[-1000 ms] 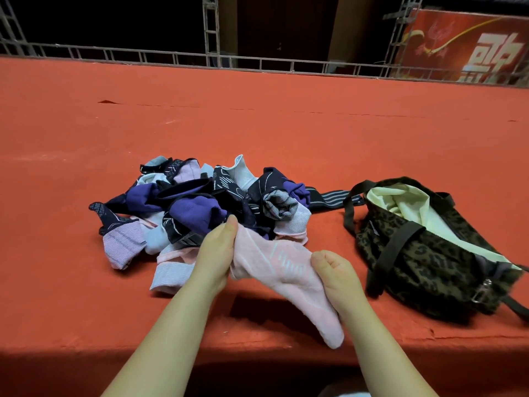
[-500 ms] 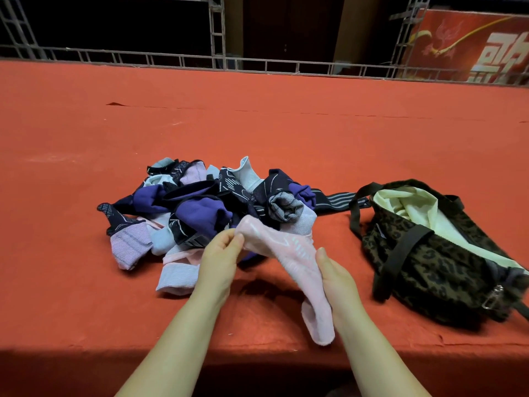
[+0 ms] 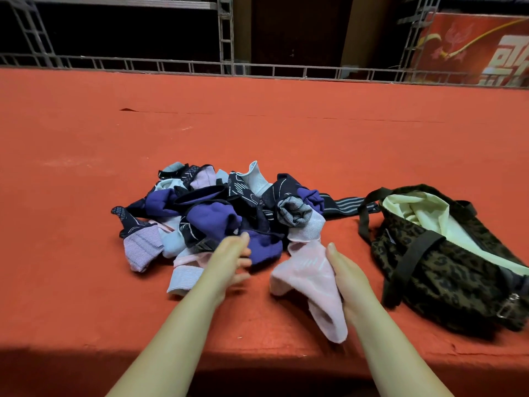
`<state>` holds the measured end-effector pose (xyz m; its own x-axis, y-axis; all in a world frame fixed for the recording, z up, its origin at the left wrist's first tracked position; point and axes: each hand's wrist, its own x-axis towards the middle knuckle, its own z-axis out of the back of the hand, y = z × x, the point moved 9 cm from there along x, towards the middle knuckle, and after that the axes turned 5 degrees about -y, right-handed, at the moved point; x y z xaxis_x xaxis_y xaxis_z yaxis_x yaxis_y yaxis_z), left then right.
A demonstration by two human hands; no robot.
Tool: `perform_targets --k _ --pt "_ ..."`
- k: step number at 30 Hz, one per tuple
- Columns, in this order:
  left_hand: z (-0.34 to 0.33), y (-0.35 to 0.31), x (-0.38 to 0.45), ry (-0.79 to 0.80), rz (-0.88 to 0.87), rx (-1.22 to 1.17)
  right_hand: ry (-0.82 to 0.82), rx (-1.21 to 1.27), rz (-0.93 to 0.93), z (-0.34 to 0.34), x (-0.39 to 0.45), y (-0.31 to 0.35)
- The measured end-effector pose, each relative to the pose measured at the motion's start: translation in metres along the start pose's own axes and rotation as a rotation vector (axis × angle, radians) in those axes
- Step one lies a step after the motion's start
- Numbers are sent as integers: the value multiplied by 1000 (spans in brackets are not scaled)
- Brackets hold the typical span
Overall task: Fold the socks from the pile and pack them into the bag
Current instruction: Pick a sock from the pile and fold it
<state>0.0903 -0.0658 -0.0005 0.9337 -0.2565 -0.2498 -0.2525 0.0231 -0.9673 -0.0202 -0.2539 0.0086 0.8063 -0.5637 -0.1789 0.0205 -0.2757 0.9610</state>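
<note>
Your right hand grips the pink sock: the thumb lies along the sock's right edge and the fingers sit behind the fabric, hidden from view. The sock hangs from that hand, cuff end up near the pile, toe end drooping toward the near edge of the table. Whether the sock's lower part touches the table cannot be told.

Your left hand is free of the pink sock. Its fingers are extended and loosely spread, holding nothing, and motion-blurred. It hovers at the near edge of the pile, just beside a purple sock and over a pale striped one. Contact with either cannot be confirmed.

The pile lies at table centre, left of the pink sock: a tangle of purple, navy patterned, light blue, lilac and grey striped socks. A dark striped sock stretches from the pile toward the bag.

The bag lies on its side at the right, well clear of your left hand and near your right. It is leopard-patterned with dark straps. Its mouth is open and shows a pale yellow lining.
</note>
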Motion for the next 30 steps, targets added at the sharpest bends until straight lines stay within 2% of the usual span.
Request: perform_targets --k 2,5,7,10,15,17,19,21,25,27,30 --pt "-11 26 -11 74 127 106 26 -34 148 -6 -1 10" --pt "-38 46 -27 290 278 23 109 -171 326 -14 -8 23" --pt "-48 39 -23 318 235 -189 212 -330 321 -19 -12 16" --pt "-51 19 -15 248 113 -428 258 -523 329 -18 -17 8" --pt "-50 -14 -12 141 -122 -408 222 -730 264 -8 -21 9" --pt "-46 -20 -13 108 -211 -324 312 -657 220 -14 -25 10" --pt "-42 -27 -15 49 -322 -151 357 -421 136 -20 -26 12" --pt "-44 -37 -23 24 -409 -25 343 -246 76 -26 -22 18" --pt "-47 -49 -31 12 -444 4 243 -115 140 -35 -12 42" --pt "-48 -51 -28 67 -428 23 211 -81 188 -37 -11 54" --pt "-58 -50 -25 248 -326 4 103 -5 215 -30 -6 69"
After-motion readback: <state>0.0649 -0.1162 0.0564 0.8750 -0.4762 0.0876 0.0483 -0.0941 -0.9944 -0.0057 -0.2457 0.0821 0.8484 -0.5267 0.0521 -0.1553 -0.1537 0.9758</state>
